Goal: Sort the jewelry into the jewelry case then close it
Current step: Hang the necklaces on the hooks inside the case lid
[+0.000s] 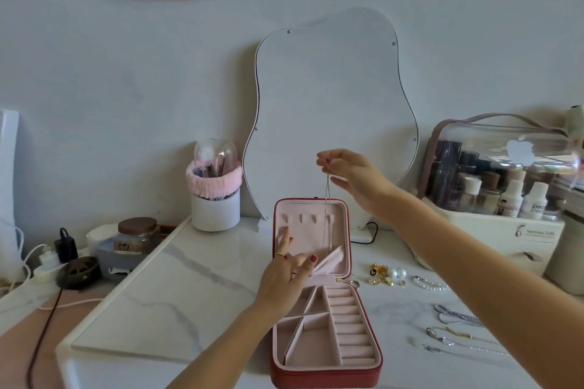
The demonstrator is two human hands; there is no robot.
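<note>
At the dresser | right hand [350, 180] pinches a necklace [327, 211] over the open jewelry case [316, 290]; left hand [286, 265], fingers straight, steadies the lid | trays empty; earrings [384, 275], chains [458, 325] unsorted

The white marbled desk [189, 290] carries the open jewelry case [325, 366], loose chains [458, 319], probably earrings [384, 275], and a brush pot [215, 211].
</note>
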